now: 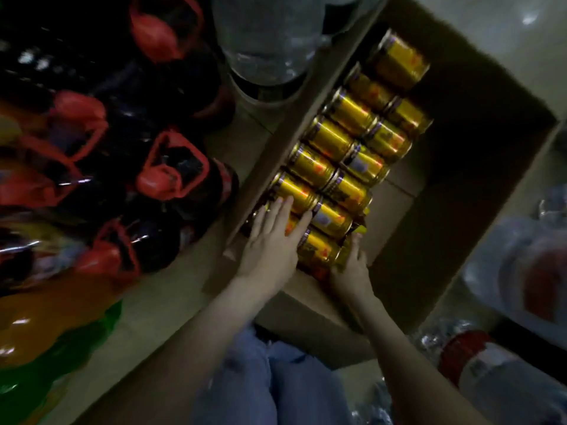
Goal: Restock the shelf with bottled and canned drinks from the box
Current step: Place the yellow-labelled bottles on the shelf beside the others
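Note:
An open cardboard box (pixel 478 167) lies on the floor with several yellow drink cans (pixel 334 139) lined up in two rows along its left side. My left hand (pixel 273 237) lies flat with straight fingers on the nearest cans at the box's near-left corner. My right hand (pixel 352 265) touches the near end of the closest can (pixel 319 250), fingers mostly straight against it. The right half of the box is bare cardboard.
Dark bottles with red handles and caps (pixel 165 176) stand in wrapped packs to the left. Orange and green bottles (pixel 46 326) sit at the lower left. A clear water jug (pixel 267 41) is beyond the box. Wrapped bottles (pixel 497 372) crowd the right. My knees are below.

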Action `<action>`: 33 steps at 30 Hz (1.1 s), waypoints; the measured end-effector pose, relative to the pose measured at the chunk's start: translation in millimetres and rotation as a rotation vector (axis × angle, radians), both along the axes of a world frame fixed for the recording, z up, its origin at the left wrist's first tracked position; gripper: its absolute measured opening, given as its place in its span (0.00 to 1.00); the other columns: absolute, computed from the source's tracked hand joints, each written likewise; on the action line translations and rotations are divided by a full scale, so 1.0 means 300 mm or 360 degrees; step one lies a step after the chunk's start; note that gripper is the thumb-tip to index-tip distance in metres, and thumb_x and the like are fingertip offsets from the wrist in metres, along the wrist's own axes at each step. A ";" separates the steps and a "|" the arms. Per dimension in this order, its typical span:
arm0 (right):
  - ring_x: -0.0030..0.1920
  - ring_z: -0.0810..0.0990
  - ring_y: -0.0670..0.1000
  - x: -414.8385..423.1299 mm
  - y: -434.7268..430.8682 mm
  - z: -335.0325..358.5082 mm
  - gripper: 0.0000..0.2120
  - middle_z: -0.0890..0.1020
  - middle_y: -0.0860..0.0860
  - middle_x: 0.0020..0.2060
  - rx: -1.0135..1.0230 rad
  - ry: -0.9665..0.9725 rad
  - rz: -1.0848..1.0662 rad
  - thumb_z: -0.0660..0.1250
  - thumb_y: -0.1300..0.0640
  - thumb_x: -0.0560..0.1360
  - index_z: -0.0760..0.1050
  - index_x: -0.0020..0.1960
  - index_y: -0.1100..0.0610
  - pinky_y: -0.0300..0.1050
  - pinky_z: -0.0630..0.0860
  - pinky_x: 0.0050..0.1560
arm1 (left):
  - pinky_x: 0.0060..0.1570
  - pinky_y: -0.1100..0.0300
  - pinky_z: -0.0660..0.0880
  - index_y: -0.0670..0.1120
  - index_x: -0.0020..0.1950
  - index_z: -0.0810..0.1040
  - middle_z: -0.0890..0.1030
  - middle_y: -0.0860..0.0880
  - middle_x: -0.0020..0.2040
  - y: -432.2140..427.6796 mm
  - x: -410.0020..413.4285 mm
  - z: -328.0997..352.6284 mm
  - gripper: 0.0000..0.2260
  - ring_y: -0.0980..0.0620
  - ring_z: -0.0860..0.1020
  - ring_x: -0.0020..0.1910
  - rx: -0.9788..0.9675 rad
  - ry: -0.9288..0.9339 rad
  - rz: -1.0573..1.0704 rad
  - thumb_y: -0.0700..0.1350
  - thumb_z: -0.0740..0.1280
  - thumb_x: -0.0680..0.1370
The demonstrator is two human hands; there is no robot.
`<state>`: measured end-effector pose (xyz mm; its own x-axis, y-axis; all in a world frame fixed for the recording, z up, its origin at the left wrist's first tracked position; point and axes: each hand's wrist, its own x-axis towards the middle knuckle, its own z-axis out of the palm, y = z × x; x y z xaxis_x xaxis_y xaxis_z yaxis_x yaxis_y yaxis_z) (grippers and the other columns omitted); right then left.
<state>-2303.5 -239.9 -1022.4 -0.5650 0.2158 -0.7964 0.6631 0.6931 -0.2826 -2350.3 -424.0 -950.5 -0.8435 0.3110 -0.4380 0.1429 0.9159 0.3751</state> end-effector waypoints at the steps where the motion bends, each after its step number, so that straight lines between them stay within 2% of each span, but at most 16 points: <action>1: 0.75 0.52 0.64 0.006 -0.007 -0.043 0.45 0.44 0.60 0.76 -0.0075 0.0033 -0.0029 0.66 0.53 0.76 0.34 0.75 0.43 0.58 0.56 0.72 | 0.72 0.51 0.39 0.51 0.78 0.55 0.51 0.40 0.78 0.007 -0.009 -0.033 0.31 0.43 0.48 0.77 -0.0020 0.0053 -0.0008 0.40 0.63 0.78; 3: 0.76 0.42 0.63 0.013 -0.014 -0.102 0.52 0.33 0.59 0.74 -0.0174 0.0087 -0.0049 0.71 0.54 0.73 0.28 0.69 0.36 0.59 0.52 0.74 | 0.72 0.47 0.48 0.49 0.75 0.64 0.60 0.36 0.75 0.023 -0.024 -0.082 0.33 0.38 0.58 0.75 -0.0052 0.0097 0.0006 0.38 0.70 0.72; 5: 0.75 0.45 0.65 0.021 -0.004 -0.126 0.53 0.30 0.59 0.73 -0.0202 0.0071 -0.0103 0.72 0.57 0.73 0.27 0.65 0.33 0.58 0.56 0.72 | 0.70 0.44 0.54 0.47 0.73 0.69 0.64 0.34 0.73 0.036 -0.022 -0.118 0.33 0.35 0.62 0.73 -0.0081 0.0091 -0.0054 0.37 0.73 0.69; 9: 0.74 0.52 0.67 0.024 0.024 -0.125 0.50 0.30 0.58 0.73 -0.0215 0.0043 -0.0027 0.68 0.60 0.75 0.28 0.66 0.32 0.58 0.62 0.68 | 0.72 0.49 0.44 0.51 0.76 0.62 0.55 0.36 0.77 0.042 0.004 -0.122 0.31 0.38 0.52 0.76 -0.0129 0.0004 -0.0122 0.40 0.67 0.76; 11: 0.71 0.60 0.67 0.012 0.052 -0.112 0.53 0.32 0.56 0.74 -0.0022 -0.0028 0.0124 0.67 0.63 0.74 0.26 0.65 0.29 0.60 0.66 0.65 | 0.71 0.50 0.42 0.52 0.77 0.60 0.53 0.37 0.77 0.047 0.020 -0.106 0.30 0.40 0.50 0.77 -0.0143 -0.0041 -0.0136 0.41 0.66 0.77; 13: 0.69 0.63 0.66 0.002 0.085 -0.093 0.55 0.32 0.55 0.75 0.0193 -0.0121 0.0297 0.67 0.63 0.74 0.24 0.65 0.29 0.62 0.68 0.63 | 0.71 0.50 0.42 0.52 0.76 0.61 0.53 0.38 0.77 0.054 0.027 -0.075 0.29 0.40 0.50 0.77 -0.0127 -0.0076 -0.0140 0.41 0.67 0.77; 16: 0.68 0.62 0.65 -0.019 0.111 -0.045 0.46 0.36 0.55 0.76 0.0387 -0.0192 0.0337 0.64 0.56 0.77 0.30 0.70 0.30 0.64 0.66 0.63 | 0.72 0.50 0.43 0.51 0.75 0.64 0.54 0.37 0.77 0.056 0.025 -0.017 0.28 0.40 0.51 0.77 -0.0056 -0.0067 -0.0115 0.40 0.67 0.77; 18: 0.67 0.63 0.66 -0.042 0.114 0.006 0.37 0.41 0.57 0.76 0.0392 -0.0233 0.0185 0.60 0.52 0.78 0.39 0.74 0.32 0.62 0.64 0.64 | 0.72 0.51 0.43 0.52 0.75 0.63 0.52 0.38 0.78 0.055 0.022 0.030 0.27 0.40 0.49 0.77 0.0002 -0.0109 -0.0064 0.41 0.65 0.78; 21: 0.66 0.66 0.64 -0.079 0.126 0.134 0.27 0.52 0.58 0.75 0.0039 -0.0221 -0.0524 0.57 0.52 0.79 0.54 0.75 0.37 0.57 0.66 0.68 | 0.74 0.48 0.49 0.54 0.75 0.64 0.51 0.40 0.78 0.059 0.014 0.142 0.25 0.42 0.48 0.77 0.0098 -0.0252 0.0126 0.42 0.63 0.79; 23: 0.65 0.70 0.59 -0.087 0.136 0.299 0.25 0.60 0.56 0.73 -0.0235 -0.0145 -0.0927 0.57 0.54 0.80 0.58 0.74 0.38 0.55 0.69 0.67 | 0.73 0.48 0.55 0.55 0.75 0.64 0.52 0.42 0.78 0.066 0.000 0.255 0.24 0.43 0.50 0.76 0.0207 -0.0442 0.0336 0.43 0.62 0.79; 26: 0.58 0.76 0.55 -0.071 0.125 0.647 0.28 0.66 0.49 0.68 -0.0659 -0.0093 -0.1227 0.58 0.59 0.80 0.57 0.73 0.34 0.58 0.76 0.58 | 0.66 0.53 0.65 0.55 0.73 0.67 0.68 0.44 0.70 0.072 -0.033 0.484 0.21 0.44 0.65 0.70 0.0435 -0.0741 0.0469 0.43 0.60 0.81; 28: 0.56 0.78 0.55 -0.065 0.107 0.900 0.32 0.68 0.49 0.68 -0.0991 -0.0014 -0.1309 0.60 0.62 0.78 0.57 0.72 0.33 0.56 0.79 0.50 | 0.58 0.56 0.70 0.56 0.74 0.64 0.75 0.48 0.63 0.082 -0.059 0.676 0.21 0.48 0.73 0.62 0.0507 -0.0970 0.0415 0.48 0.59 0.82; 29: 0.57 0.78 0.56 -0.069 0.096 1.021 0.33 0.69 0.48 0.68 -0.1138 0.0028 -0.1277 0.62 0.63 0.76 0.57 0.71 0.33 0.56 0.79 0.50 | 0.56 0.57 0.71 0.57 0.75 0.61 0.76 0.50 0.61 0.094 -0.075 0.780 0.22 0.49 0.74 0.59 0.0553 -0.1094 0.0406 0.52 0.60 0.81; 31: 0.62 0.77 0.53 -0.085 0.067 1.251 0.37 0.70 0.45 0.69 -0.1384 0.0067 -0.1133 0.64 0.61 0.70 0.57 0.72 0.34 0.57 0.76 0.58 | 0.60 0.56 0.71 0.56 0.76 0.55 0.77 0.49 0.61 0.107 -0.110 0.988 0.31 0.50 0.76 0.59 0.0738 -0.1273 0.0548 0.60 0.64 0.77; 33: 0.64 0.76 0.48 -0.114 0.026 1.451 0.40 0.70 0.42 0.69 -0.1561 0.0079 -0.0965 0.64 0.62 0.68 0.57 0.73 0.35 0.56 0.73 0.63 | 0.60 0.56 0.72 0.53 0.73 0.56 0.76 0.52 0.59 0.073 -0.150 1.199 0.34 0.52 0.76 0.59 0.0872 -0.1223 0.0768 0.59 0.69 0.73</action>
<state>-2337.8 -232.0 -587.0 -0.6154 -0.2367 -0.7518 0.7852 -0.2675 -0.5585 -2395.1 -402.0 -590.6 -0.4865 0.3335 -0.8075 -0.6420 0.4905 0.5893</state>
